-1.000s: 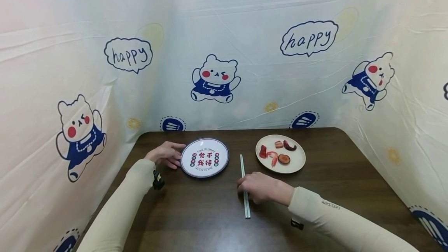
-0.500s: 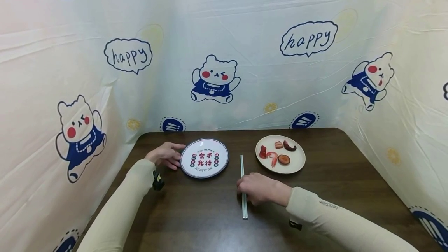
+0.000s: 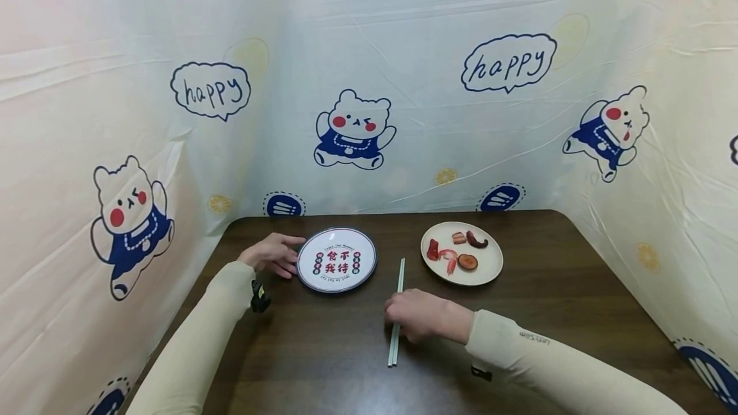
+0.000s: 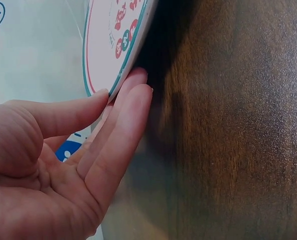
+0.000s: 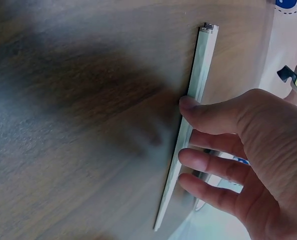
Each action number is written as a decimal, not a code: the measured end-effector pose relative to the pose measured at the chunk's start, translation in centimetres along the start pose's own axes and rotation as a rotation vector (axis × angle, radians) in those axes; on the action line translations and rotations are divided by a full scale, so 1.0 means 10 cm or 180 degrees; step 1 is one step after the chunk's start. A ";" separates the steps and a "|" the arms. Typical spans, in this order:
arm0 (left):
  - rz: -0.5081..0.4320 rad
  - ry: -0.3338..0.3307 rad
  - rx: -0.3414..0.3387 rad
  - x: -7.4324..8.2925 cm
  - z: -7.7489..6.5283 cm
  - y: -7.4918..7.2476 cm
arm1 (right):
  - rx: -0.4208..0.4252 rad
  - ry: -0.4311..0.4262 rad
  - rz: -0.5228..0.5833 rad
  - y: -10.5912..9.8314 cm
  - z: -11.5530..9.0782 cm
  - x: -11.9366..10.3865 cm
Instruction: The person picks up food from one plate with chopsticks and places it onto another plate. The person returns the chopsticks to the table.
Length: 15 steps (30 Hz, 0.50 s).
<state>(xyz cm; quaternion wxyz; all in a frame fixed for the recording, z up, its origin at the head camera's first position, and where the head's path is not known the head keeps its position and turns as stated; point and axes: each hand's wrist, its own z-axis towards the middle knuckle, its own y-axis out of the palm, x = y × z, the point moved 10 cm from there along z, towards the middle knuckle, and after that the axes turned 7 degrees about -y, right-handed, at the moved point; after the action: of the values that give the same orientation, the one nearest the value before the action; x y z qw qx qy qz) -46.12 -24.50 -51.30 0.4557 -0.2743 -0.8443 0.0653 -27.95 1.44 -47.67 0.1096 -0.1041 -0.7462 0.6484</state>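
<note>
My left hand (image 3: 270,253) holds the near-left rim of a white round plate (image 3: 357,245) with a blue rim and red lettering. In the left wrist view the thumb touches the edge of this plate (image 4: 101,45), and the fingers (image 4: 123,120) lie on the side toward the table. With its thumb and fingers on either side, my right hand (image 3: 425,316) grips a pair of pale green chopsticks (image 3: 394,346) near the middle. The chopsticks (image 5: 204,55) lean a little, far ends tipped rightward, close over the wood in the right wrist view.
Right of the chopsticks stands a cream plate (image 3: 487,274) with several food pieces, among them a shrimp (image 3: 450,264) and a round brown slice (image 3: 467,262). A printed cloth (image 3: 415,159) hangs behind and beside the dark wooden table (image 3: 311,364).
The right hand has shifted slightly left and nearer the body. In its grip the chopsticks have turned, near ends going left and far ends right. Left hand and both plates keep their places.
</note>
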 end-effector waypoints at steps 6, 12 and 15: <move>-0.0015 0.0011 -0.0020 0.00 -0.03 0.03 | -0.0009 0.0005 -0.0007 0.02 0.03 -0.01; -0.0031 0.0005 -0.0002 0.00 -0.03 0.03 | 0.0059 0.0001 -0.0079 0.00 0.07 -0.04; -0.0041 0.0005 0.0007 0.00 -0.01 0.02 | 0.0070 0.0014 -0.0047 0.00 0.10 -0.05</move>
<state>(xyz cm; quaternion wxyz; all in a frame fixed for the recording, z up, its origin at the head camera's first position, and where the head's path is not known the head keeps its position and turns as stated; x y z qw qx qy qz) -45.95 -24.39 -51.33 0.4570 -0.2685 -0.8456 0.0631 -27.74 0.33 -47.78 0.1171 -0.0989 -0.7395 0.6555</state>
